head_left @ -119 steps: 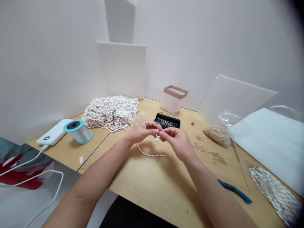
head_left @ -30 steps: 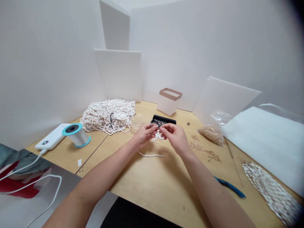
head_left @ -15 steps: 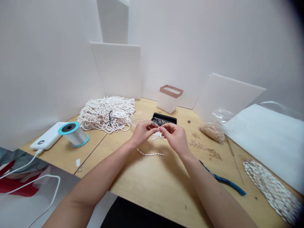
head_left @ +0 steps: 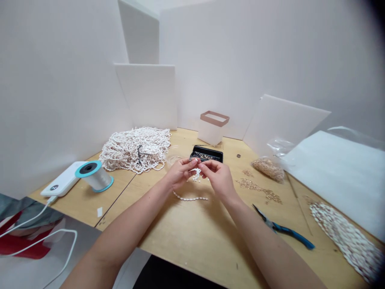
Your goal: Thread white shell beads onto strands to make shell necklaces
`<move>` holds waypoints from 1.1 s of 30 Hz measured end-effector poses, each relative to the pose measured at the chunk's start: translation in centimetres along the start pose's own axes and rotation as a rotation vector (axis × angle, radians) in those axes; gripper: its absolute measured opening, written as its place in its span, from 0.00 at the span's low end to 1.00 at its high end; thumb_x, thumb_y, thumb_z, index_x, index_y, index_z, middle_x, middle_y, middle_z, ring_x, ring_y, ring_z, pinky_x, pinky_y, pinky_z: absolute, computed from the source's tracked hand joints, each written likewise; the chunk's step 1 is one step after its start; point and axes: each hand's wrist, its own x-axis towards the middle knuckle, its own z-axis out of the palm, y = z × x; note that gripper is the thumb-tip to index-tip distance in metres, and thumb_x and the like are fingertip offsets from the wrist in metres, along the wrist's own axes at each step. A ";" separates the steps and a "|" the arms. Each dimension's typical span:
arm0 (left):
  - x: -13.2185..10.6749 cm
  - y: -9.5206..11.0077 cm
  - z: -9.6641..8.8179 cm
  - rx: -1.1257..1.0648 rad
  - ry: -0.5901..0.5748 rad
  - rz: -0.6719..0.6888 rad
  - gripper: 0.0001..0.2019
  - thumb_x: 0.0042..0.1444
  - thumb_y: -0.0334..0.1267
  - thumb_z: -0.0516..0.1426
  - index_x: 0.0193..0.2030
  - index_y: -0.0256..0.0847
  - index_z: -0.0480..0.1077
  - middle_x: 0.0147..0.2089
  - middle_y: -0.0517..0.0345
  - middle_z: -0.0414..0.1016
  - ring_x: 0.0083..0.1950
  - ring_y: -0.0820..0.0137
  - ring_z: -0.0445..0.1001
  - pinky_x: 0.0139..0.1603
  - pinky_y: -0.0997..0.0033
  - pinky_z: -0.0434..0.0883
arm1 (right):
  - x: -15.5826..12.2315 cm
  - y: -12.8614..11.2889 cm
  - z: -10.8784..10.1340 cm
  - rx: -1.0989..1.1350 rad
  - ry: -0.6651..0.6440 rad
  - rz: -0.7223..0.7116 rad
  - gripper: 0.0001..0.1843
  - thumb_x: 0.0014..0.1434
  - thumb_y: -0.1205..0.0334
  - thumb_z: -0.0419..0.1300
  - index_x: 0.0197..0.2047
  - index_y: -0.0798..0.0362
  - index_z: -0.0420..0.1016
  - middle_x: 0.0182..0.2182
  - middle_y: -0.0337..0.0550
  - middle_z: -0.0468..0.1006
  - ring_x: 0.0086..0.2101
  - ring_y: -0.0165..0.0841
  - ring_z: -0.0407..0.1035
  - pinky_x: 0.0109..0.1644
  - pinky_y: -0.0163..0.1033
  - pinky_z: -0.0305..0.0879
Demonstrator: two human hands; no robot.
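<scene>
I am reading the single head view. The left hand (head_left: 182, 173) and the right hand (head_left: 218, 178) are raised above the counter (head_left: 192, 241), with their fingertips close together in a narrow pinch. A small cluster of white beads (head_left: 196, 174) lies directly under the fingertips, between the hands. I cannot tell from here exactly what the fingers grip; it is too small to resolve.

A short strand of white beads (head_left: 190, 197) lies on the counter just below the hands, not touching them. A black tray (head_left: 206, 154) of small gold-coloured pieces sits just beyond the hands, and a white box (head_left: 212, 130) stands behind it.

To the left, note a large heap of bead strands (head_left: 135, 150), a spool of clear line (head_left: 95, 176) lying on its side, and a white power bank (head_left: 58, 184) with a white cable (head_left: 30, 237).

To the right, note a clear plastic bag of small shells (head_left: 267, 168), loose shells (head_left: 258, 189) on the counter, pliers with blue handles (head_left: 290, 232), a long band of bead strands (head_left: 345, 241), and a white foam sheet (head_left: 333, 180).
</scene>
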 end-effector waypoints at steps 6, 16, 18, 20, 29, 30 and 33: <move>-0.1 0.2 0.3 -0.064 0.038 -0.023 0.10 0.43 0.35 0.70 0.32 0.37 0.77 0.39 0.58 0.78 0.39 0.76 0.74 0.41 0.74 0.67 | -0.2 -0.3 0.0 -0.036 0.017 -0.018 0.14 0.52 0.52 0.67 0.31 0.56 0.79 0.27 0.44 0.79 0.28 0.33 0.70 0.35 0.38 0.66; -0.2 0.2 0.5 -0.019 0.043 -0.006 0.12 0.40 0.38 0.71 0.32 0.36 0.78 0.37 0.57 0.78 0.36 0.77 0.73 0.38 0.75 0.66 | -0.2 -0.7 0.3 -0.003 0.018 -0.023 0.13 0.51 0.53 0.68 0.32 0.56 0.80 0.28 0.45 0.80 0.30 0.34 0.73 0.36 0.38 0.68; -0.2 0.2 0.4 -0.018 0.047 -0.007 0.12 0.40 0.37 0.71 0.32 0.37 0.79 0.37 0.56 0.78 0.36 0.76 0.73 0.38 0.75 0.66 | -0.2 -0.7 0.3 0.002 0.014 -0.025 0.13 0.51 0.53 0.68 0.31 0.56 0.80 0.28 0.45 0.80 0.30 0.34 0.73 0.37 0.38 0.68; -0.2 0.2 0.4 -0.014 0.047 -0.007 0.12 0.40 0.37 0.71 0.32 0.37 0.79 0.36 0.56 0.78 0.36 0.75 0.73 0.38 0.74 0.66 | -0.3 -0.6 0.3 0.006 0.013 -0.025 0.13 0.51 0.53 0.68 0.31 0.55 0.80 0.28 0.44 0.80 0.30 0.34 0.73 0.36 0.38 0.68; -0.4 0.7 0.4 0.038 0.022 0.009 0.11 0.40 0.37 0.71 0.31 0.37 0.80 0.34 0.55 0.78 0.35 0.74 0.73 0.36 0.74 0.65 | -0.3 -0.5 0.3 0.032 -0.006 -0.023 0.14 0.51 0.53 0.68 0.32 0.56 0.80 0.29 0.45 0.80 0.30 0.34 0.73 0.37 0.38 0.68; -0.4 0.8 0.4 0.037 0.021 0.009 0.11 0.40 0.37 0.71 0.32 0.37 0.80 0.34 0.55 0.78 0.35 0.74 0.72 0.36 0.74 0.65 | -0.3 -0.5 0.3 0.037 -0.011 -0.023 0.13 0.51 0.53 0.68 0.32 0.56 0.80 0.29 0.44 0.81 0.30 0.34 0.73 0.37 0.38 0.68; -0.5 0.9 0.6 0.031 0.020 0.007 0.11 0.40 0.37 0.71 0.32 0.37 0.80 0.34 0.55 0.78 0.35 0.74 0.73 0.36 0.74 0.65 | -0.3 -0.5 0.3 0.048 -0.017 -0.027 0.13 0.51 0.53 0.68 0.32 0.55 0.80 0.29 0.44 0.81 0.31 0.34 0.73 0.38 0.38 0.69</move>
